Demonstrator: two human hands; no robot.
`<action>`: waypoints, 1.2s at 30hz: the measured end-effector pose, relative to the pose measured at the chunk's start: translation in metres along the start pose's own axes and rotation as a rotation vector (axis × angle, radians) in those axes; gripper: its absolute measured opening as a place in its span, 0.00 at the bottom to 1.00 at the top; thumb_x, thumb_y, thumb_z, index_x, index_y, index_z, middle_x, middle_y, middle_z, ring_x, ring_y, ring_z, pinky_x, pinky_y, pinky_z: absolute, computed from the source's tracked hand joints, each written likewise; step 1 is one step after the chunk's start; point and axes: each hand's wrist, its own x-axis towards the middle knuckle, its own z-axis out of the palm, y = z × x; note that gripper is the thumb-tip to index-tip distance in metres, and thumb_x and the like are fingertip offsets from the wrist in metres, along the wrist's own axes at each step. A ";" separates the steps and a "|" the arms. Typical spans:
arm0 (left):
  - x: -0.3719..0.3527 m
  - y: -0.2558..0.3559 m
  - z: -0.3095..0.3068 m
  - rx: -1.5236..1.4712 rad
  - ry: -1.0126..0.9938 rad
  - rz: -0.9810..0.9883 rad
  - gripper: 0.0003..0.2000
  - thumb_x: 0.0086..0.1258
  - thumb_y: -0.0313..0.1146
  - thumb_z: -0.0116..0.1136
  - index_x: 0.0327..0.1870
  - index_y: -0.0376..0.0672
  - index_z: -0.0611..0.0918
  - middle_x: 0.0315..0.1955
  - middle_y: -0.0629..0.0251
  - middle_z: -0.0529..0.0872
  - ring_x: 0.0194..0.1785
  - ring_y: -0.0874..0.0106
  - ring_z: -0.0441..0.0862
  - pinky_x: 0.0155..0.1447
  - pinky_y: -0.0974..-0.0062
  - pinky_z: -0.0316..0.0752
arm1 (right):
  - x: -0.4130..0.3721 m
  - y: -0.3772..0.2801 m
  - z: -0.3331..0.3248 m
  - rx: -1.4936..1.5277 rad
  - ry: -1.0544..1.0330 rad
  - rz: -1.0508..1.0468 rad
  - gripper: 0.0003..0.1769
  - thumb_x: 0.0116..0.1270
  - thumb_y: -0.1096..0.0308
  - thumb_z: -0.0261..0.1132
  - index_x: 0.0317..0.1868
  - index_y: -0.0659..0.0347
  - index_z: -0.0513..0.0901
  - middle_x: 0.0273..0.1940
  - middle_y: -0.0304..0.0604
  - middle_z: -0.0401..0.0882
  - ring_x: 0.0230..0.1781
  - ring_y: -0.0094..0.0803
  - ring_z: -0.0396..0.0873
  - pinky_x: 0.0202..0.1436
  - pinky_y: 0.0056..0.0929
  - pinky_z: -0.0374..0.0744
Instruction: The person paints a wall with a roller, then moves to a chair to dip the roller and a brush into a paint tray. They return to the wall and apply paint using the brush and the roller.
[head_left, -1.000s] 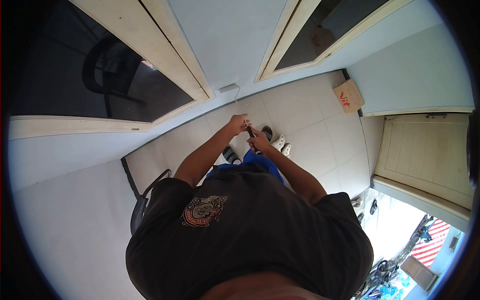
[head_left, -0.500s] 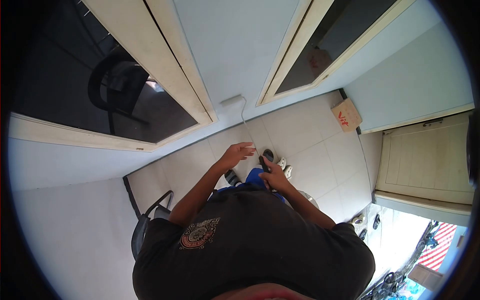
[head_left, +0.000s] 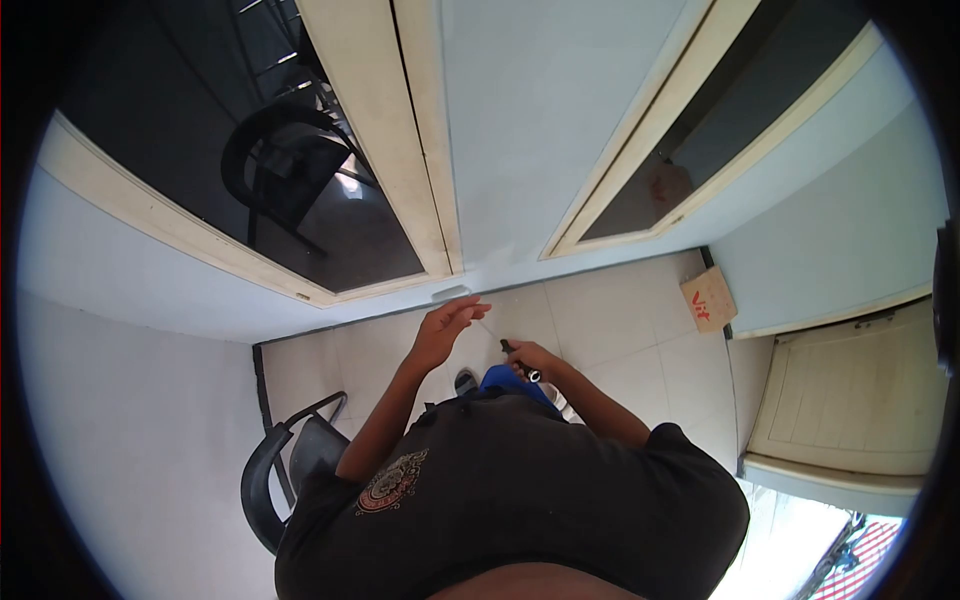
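- Right hand (head_left: 534, 362): wrapped round the handle (head_left: 507, 347) of the roller (head_left: 451, 293), left of the box (head_left: 709, 300).
- Roller head: well left of the box.
- Left hand (head_left: 445, 330): left of the box, fingers loosely spread near the rod (head_left: 488, 326); contact unclear.
- Chair (head_left: 264, 497): farther left of the box.

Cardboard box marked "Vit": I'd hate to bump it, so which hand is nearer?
Right. The right hand, around the paint roller's black handle, is left of the cardboard box, apart from it; the left hand is farther left.
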 end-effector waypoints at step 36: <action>-0.056 0.049 0.045 0.248 1.289 0.376 0.10 0.74 0.23 0.49 0.48 0.35 0.84 0.29 0.64 0.86 0.37 0.76 0.84 0.45 0.78 0.77 | -0.092 -0.249 0.111 -0.942 -0.821 -0.571 0.40 0.64 0.80 0.60 0.77 0.52 0.60 0.23 0.32 0.69 0.14 0.16 0.65 0.18 0.21 0.69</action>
